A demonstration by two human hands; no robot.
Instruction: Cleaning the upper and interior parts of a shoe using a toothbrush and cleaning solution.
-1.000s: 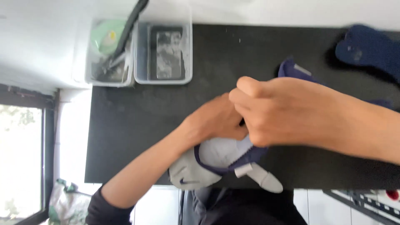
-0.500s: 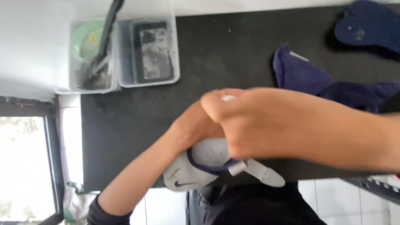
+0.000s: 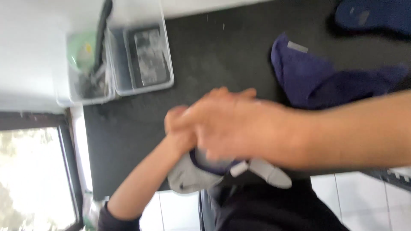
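We find a grey sock with dark purple trim [image 3: 201, 175] at lower centre of the frame, hanging over the near edge of the black table [image 3: 222, 55]. Both hands are on it. The right hand [image 3: 239, 128], entering from the right of the frame, lies across the top of the sock with fingers curled over it; motion blur prevents us from saying exactly how the fingers close. The left hand [image 3: 182, 128], coming up from the lower left, sits beneath and behind the right one, largely covered; we cannot tell its grip.

Risk, in our judgement: much of the sock hangs past the table edge, so a loosened hold could let it slide off towards the floor. The overlapping hands also hide the fabric, which could leave it bunched or twisted.

Surroundings: a dark blue garment [image 3: 317, 81] lies just beside the right forearm at upper right, close enough to be dragged along. A second dark blue item [image 3: 372, 17] rests at the top right corner, well apart. Two clear plastic tubs [image 3: 141, 55] stand at upper left, holding a green item and a dark tray. A window occupies the lower left.
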